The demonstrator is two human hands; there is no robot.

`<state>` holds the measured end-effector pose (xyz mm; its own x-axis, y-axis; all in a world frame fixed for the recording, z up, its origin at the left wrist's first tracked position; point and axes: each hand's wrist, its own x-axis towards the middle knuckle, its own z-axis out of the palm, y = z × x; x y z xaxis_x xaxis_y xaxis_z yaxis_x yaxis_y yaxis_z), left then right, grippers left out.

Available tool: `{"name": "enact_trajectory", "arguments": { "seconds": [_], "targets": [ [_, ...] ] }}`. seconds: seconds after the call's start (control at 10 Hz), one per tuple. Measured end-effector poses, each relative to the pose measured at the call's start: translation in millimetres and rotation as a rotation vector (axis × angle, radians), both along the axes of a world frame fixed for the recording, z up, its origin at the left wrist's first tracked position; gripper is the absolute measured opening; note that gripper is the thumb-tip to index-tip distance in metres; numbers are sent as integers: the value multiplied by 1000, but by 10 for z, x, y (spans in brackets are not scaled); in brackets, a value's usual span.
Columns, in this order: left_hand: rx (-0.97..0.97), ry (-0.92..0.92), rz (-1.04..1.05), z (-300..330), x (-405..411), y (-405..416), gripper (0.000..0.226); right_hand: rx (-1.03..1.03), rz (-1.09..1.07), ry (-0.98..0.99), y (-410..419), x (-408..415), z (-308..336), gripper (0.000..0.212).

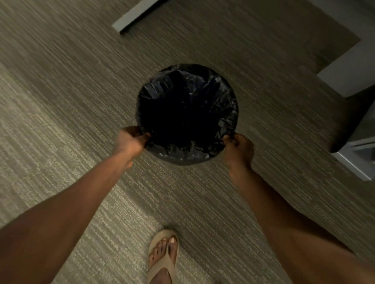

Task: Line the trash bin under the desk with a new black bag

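A round trash bin stands on the carpet, its mouth and rim wrapped in a crinkled black bag (185,150). The bag's dark hollow fills the bin, and the bin's own wall is hidden by the plastic. My left hand (130,140) pinches the bag's edge at the rim's near left side. My right hand (238,145) pinches the bag's edge at the near right side. Both arms reach straight down from the bottom of the view.
Grey-brown carpet (67,95) lies all around the bin. A grey desk leg or panel (142,10) runs across the top. More grey furniture (360,152) stands at the right edge. My sandalled foot (162,260) is on the carpet below the bin.
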<state>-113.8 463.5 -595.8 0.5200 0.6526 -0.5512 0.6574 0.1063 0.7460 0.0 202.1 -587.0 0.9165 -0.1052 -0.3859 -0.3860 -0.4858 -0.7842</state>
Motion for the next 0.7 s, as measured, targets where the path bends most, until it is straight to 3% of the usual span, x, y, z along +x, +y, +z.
{"name": "enact_trajectory", "arguments": {
  "seconds": [0.4,0.6,0.7],
  "targets": [
    [32,-9,23,-49,533,508,34,41,-42,49,644,483,-101,25],
    [80,44,-34,-1,583,474,37,-43,115,76,585,540,-23,39],
    [163,159,-10,95,537,442,68,-117,117,51,487,490,92,59]
  ]
}}
